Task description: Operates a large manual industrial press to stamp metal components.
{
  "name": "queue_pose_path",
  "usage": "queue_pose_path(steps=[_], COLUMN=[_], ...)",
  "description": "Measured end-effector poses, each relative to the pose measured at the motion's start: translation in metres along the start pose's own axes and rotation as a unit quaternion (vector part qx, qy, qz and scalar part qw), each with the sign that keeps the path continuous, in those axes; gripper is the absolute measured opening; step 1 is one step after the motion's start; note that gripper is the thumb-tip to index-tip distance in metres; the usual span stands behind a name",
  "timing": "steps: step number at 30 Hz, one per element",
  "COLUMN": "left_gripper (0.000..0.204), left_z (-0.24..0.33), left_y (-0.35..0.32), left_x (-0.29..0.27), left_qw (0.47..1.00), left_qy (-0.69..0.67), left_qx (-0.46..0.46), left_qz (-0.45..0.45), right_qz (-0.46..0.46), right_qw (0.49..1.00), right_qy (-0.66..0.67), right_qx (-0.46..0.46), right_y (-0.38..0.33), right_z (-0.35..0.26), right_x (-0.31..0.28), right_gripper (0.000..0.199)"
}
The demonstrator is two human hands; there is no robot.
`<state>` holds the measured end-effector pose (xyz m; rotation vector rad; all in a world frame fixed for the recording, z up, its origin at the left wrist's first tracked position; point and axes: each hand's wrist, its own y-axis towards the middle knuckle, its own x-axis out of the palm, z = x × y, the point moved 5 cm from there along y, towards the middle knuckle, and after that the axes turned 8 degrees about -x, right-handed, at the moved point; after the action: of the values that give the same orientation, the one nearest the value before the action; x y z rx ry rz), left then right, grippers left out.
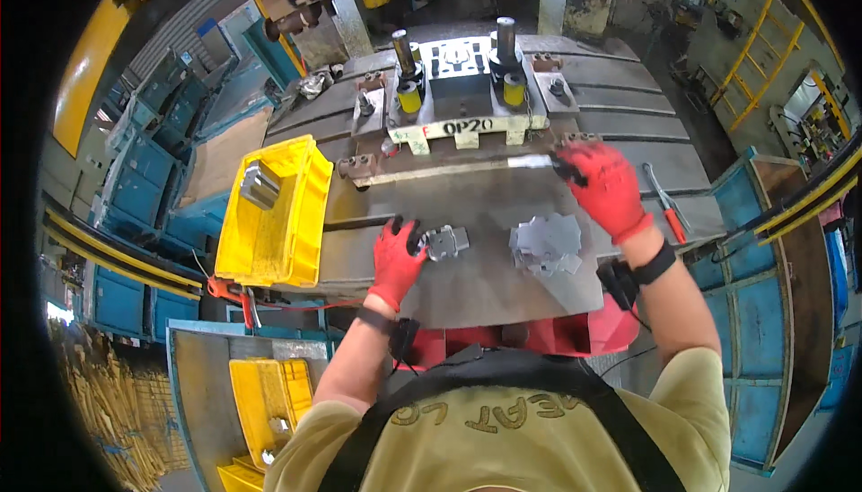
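Fingers (415,233) touching metal part (446,241) — leftward.

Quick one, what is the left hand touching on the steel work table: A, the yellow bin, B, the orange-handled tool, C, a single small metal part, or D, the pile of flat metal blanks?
C: the left hand in its red glove rests its fingers on a small metal part lying alone on the work table, apart from the pile of blanks and beside the yellow bin.
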<state>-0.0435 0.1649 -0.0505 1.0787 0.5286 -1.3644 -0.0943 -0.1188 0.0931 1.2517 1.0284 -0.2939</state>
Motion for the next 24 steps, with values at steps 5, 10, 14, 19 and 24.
queue_pose_path(steps=[5,10,14,19,24], left_gripper=[0.036,0.023,0.02,0.023,0.025], left_z=[-0.04,-0.093,-0.16,-0.256,-0.188], left_y=[-0.014,-0.06,-0.132,-0.249,-0.245], left_x=[-0.014,-0.044,-0.051,-0.005,-0.007], left_qw=[0.932,0.986,0.98,0.731,0.917], left_qy=[-0.322,-0.09,-0.07,-0.343,-0.069], left_qx=[-0.162,0.013,-0.119,-0.554,-0.257], left_qz=[-0.038,-0.142,-0.143,-0.2,-0.298], right_qz=[0.106,0.079,0.099,-0.05,-0.134], right_qw=[0.989,0.996,0.992,0.991,0.982], right_qy=[-0.041,-0.016,-0.049,-0.097,-0.117], right_qx=[-0.094,-0.042,-0.066,-0.078,-0.059], right_y=[0.085,0.144,0.166,0.18,0.177], right_z=[0.045,0.071,0.075,0.071,0.073], right_x=[0.025,0.089,0.131,0.174,0.174], right_gripper=[0.027,0.024,0.022,0.022,0.02])
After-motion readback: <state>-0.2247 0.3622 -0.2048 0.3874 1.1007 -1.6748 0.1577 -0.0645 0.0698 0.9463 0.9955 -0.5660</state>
